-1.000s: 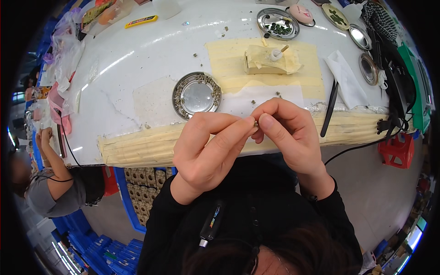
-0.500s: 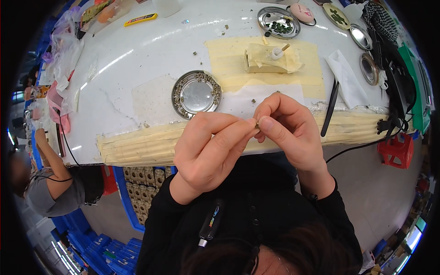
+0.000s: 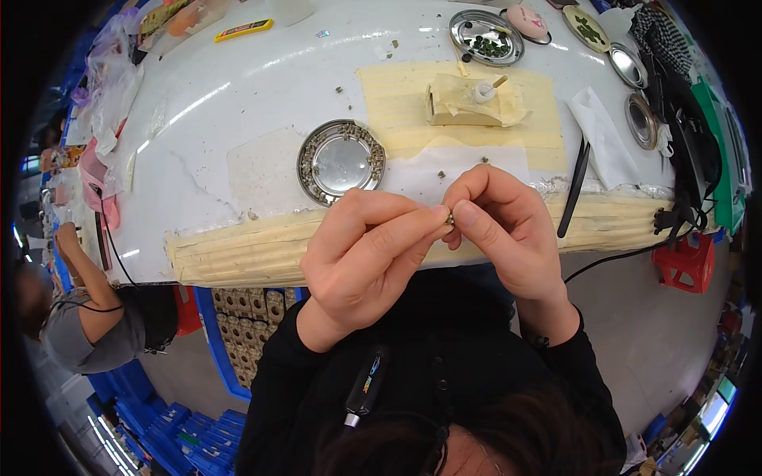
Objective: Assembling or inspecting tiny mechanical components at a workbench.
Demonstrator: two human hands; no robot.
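My left hand (image 3: 369, 258) and my right hand (image 3: 504, 230) meet fingertip to fingertip above the table's front edge. Both are closed in a pinch on one tiny greenish-brown piece (image 3: 450, 220), mostly hidden by the fingers and too small to name. Just beyond my left hand lies a round metal dish (image 3: 346, 166) with several similar small pieces around its inner rim. A few loose bits (image 3: 442, 174) rest on white paper (image 3: 417, 179) beyond my fingertips.
A paper-covered block (image 3: 468, 111) with a small white pot stands farther back. Black tweezers (image 3: 575, 186) and a folded white cloth (image 3: 603, 143) lie to the right. A metal tray (image 3: 516, 57) holds dark green pieces. At left, a person (image 3: 87, 317) sits beside the table.
The small piece shows a little more between my fingertips. Both hands keep their pinch and have hardly moved; the whole view has shifted slightly.
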